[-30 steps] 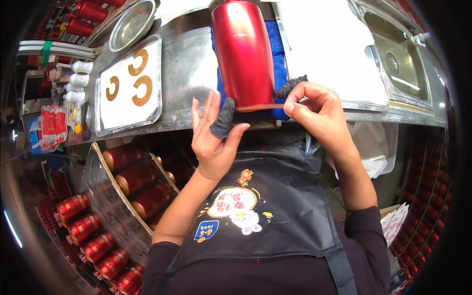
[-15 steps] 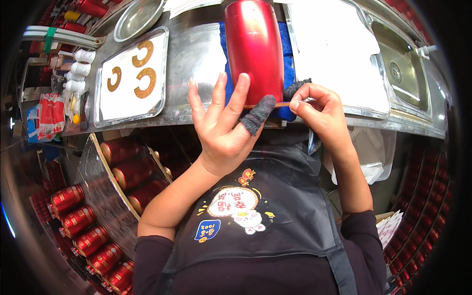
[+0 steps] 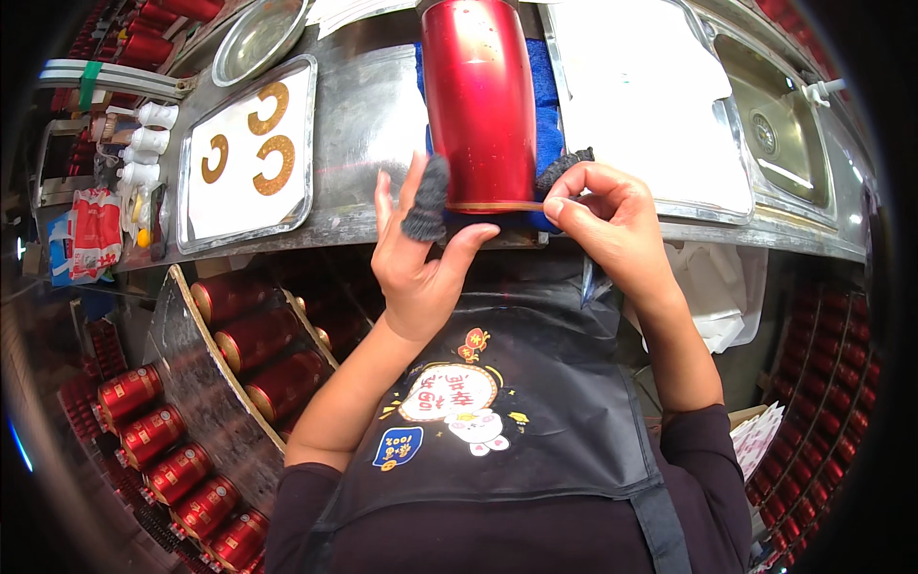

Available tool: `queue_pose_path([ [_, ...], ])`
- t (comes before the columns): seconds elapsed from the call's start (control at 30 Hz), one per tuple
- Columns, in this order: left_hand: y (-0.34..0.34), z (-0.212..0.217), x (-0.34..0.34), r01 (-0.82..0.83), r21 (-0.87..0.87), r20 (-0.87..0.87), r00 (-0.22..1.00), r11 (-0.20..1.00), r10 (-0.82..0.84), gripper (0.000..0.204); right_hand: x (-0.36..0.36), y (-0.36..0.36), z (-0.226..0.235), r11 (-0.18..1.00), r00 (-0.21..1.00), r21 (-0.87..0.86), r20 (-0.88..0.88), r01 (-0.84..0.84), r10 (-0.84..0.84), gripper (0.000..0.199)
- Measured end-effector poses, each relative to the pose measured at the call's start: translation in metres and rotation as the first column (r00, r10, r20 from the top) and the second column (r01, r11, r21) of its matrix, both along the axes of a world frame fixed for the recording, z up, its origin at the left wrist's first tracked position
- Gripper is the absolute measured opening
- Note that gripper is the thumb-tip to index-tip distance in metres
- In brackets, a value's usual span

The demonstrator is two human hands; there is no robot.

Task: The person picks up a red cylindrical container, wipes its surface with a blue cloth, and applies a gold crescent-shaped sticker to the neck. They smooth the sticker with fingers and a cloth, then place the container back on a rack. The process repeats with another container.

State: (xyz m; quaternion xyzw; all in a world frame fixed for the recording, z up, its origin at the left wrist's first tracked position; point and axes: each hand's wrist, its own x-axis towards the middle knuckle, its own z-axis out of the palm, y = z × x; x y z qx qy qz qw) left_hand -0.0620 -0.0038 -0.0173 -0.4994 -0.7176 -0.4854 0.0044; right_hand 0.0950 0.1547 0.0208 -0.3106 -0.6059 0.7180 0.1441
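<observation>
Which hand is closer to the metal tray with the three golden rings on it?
Left. The left hand is just right of the metal tray, near its lower right corner, apart from it. The right hand is farther right, past the red canister.

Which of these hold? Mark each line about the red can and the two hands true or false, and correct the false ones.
1. The tall red metal can lies on a blue cloth. True.
2. The right hand pinches a thin gold strip at the can's lower rim. True.
3. The left hand is clenched in a fist. False: its fingers are spread open.
4. The steel tray holds three silver spoons. False: three gold curved strips lie there.
</observation>
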Motion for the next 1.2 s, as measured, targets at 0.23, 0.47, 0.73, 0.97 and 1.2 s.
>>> queue_pose_path([
  [0.23,-0.016,-0.008,0.005,-0.014,-0.059,-0.094,0.996,0.998,0.008,0.038,0.006,0.000,0.016,0.996,0.999,0.083,0.022,0.036,-0.038,0.008],
  [0.47,-0.013,-0.004,0.001,0.028,-0.044,-0.157,0.987,0.999,-0.035,0.033,0.010,-0.001,0.018,0.991,0.999,0.135,-0.039,0.023,-0.018,0.009],
  [0.73,-0.009,-0.002,0.003,0.038,-0.038,-0.238,0.970,0.999,-0.046,0.031,0.007,0.006,0.003,0.996,0.999,0.080,0.013,0.040,-0.041,0.007],
  [0.97,-0.004,-0.002,-0.003,-0.021,0.001,-0.018,1.000,1.000,0.021,0.043,0.010,0.000,0.016,0.998,0.999,0.062,-0.029,0.023,-0.022,0.007],
  [1.2,0.012,0.006,-0.012,0.027,0.076,-0.062,0.998,0.997,-0.023,0.050,0.007,0.002,0.007,0.995,0.997,0.072,-0.019,0.071,-0.070,0.009],
])
